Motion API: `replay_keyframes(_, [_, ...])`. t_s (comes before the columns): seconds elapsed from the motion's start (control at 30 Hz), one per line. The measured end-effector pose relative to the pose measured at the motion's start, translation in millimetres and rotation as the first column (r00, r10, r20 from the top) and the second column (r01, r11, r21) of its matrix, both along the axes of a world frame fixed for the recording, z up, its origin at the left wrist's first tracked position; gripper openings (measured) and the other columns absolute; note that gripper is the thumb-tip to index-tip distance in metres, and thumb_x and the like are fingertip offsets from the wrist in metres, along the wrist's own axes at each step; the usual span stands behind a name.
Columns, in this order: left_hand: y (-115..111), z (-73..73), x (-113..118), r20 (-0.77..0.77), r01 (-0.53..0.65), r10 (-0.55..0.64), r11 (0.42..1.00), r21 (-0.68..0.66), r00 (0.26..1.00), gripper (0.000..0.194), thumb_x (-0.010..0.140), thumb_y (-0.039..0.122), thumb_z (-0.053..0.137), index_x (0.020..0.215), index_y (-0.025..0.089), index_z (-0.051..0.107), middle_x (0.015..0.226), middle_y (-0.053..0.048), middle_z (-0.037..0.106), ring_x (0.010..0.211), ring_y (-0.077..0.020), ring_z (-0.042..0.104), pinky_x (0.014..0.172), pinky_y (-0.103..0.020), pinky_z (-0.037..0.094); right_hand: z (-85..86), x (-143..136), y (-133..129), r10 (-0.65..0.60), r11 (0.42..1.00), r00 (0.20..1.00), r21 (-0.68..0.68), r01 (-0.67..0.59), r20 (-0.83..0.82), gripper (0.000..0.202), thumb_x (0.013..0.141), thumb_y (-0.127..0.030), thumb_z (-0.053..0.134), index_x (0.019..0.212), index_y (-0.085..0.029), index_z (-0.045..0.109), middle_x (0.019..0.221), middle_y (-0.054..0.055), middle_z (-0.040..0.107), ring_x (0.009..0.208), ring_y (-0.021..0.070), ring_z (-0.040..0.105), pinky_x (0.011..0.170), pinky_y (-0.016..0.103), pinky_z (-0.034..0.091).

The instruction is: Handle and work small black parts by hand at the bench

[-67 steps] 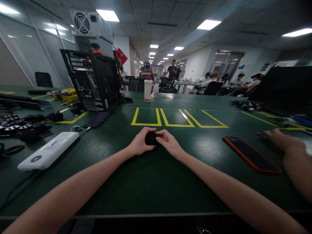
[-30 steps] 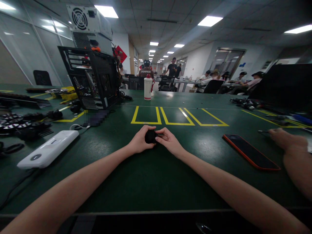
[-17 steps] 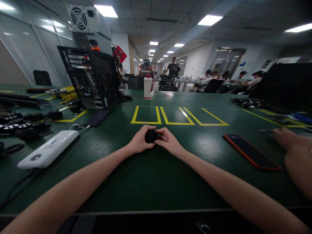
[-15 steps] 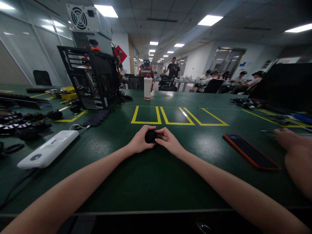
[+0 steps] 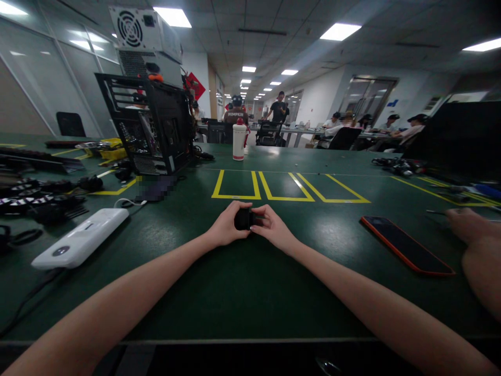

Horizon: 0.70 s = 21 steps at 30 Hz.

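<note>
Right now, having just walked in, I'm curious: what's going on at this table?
A person's left hand curls around a small black object, while the right hand seems to grip its right side. Whether it rests on the green table is unclear. A white device lies to the left, an orange-edged phone to the right. Beyond that, a co-worker's hand holds something thin.

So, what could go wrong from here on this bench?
The small black part, curled in the left hand with fingers of the right hand at its edge, could slip if the grip loosens. The co-worker's hand near the orange-edged smartphone might nudge it. The left forearm could snag the black cable trailing from the white power bank.
</note>
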<state>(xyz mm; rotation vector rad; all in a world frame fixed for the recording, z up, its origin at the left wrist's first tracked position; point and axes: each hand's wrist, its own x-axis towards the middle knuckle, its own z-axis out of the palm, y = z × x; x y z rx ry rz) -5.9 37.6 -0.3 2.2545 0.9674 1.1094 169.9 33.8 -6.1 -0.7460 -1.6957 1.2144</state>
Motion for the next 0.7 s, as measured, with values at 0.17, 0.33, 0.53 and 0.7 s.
replay_keyframes(0.17, [-0.8, 1.7, -0.3, -0.015, -0.005, 0.005, 1.0, 0.01, 1.0, 0.06, 0.06, 0.016, 0.066, 0.115, 0.019, 0.041, 0.112, -0.009, 0.048, 0.103, -0.0249, 0.049, 0.085, -0.04, 0.042, 4.8, -1.4, -2.0, -0.012, 1.0, 1.0, -0.025, 0.012, 0.001, 0.019, 0.075, -0.024, 0.055, 0.092, -0.021, 0.048, 0.098, 0.002, 0.054, 0.092, 0.0152, 0.057, 0.086, 0.036, 0.045])
replay_keyframes(0.33, [-0.9, 2.5, -0.7, -0.004, -0.001, 0.001, 1.0, 0.011, 1.0, 0.059, 0.06, 0.016, 0.066, 0.114, 0.02, 0.041, 0.111, -0.008, 0.048, 0.103, -0.0245, 0.049, 0.087, -0.041, 0.041, 6.6, -2.1, -0.5, -0.069, 0.997, 0.997, -0.03, 0.07, 0.041, 0.026, 0.074, -0.024, 0.057, 0.098, -0.021, 0.049, 0.102, 0.003, 0.054, 0.101, 0.0166, 0.053, 0.092, 0.037, 0.041])
replay_keyframes(0.53, [-1.2, 2.8, -1.0, 0.0, 0.01, -0.01, 1.0, 0.011, 1.0, 0.059, 0.061, 0.016, 0.066, 0.114, 0.02, 0.042, 0.111, -0.008, 0.048, 0.103, -0.0248, 0.049, 0.086, -0.041, 0.04, 2.8, -0.4, -0.5, -0.011, 0.999, 1.0, -0.038, 0.011, 0.005, 0.031, 0.07, -0.021, 0.061, 0.098, -0.022, 0.048, 0.108, 0.003, 0.053, 0.103, 0.0177, 0.053, 0.091, 0.038, 0.042])
replay_keyframes(0.7, [-2.0, 4.0, -1.5, 0.0, -0.001, 0.001, 1.0, 0.01, 1.0, 0.06, 0.059, 0.015, 0.067, 0.114, 0.021, 0.042, 0.11, -0.007, 0.048, 0.101, -0.0246, 0.049, 0.086, -0.041, 0.041, 4.8, -2.1, -3.7, -0.019, 0.999, 1.0, -0.031, 0.019, -0.004, 0.024, 0.073, -0.025, 0.059, 0.094, -0.022, 0.048, 0.102, 0.002, 0.055, 0.096, 0.0162, 0.056, 0.087, 0.036, 0.044])
